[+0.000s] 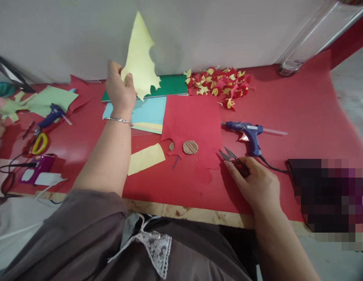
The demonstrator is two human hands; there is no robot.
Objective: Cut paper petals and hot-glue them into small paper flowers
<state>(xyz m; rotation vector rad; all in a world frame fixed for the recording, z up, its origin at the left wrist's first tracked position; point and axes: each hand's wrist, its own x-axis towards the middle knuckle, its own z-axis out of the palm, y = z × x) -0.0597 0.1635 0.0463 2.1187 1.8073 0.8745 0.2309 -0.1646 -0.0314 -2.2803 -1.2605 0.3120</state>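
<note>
A pale yellow sheet [140, 58] with scalloped cut edges is pinched in my left hand [121, 86], raised over the back of the table. My right hand [256, 181] is closed around small dark scissors [231, 156], whose blades are apart and point toward the upper left. Left of the blades, a red sheet [194, 117] with a cut lower-left corner lies flat. On it rests a corrugated brown oval [190, 147]. A smaller brown piece [171, 146] lies near the cut corner. A yellow strip [146, 159] is to the left.
Red and yellow paper pieces [219, 82] are heaped by the wall. A glue gun [246, 130] lies above my right hand, its cord running right. Blue paper [149, 113] and a green board [172, 85] lie behind. At left are another glue gun [51, 116] and yellow-handled scissors [40, 143].
</note>
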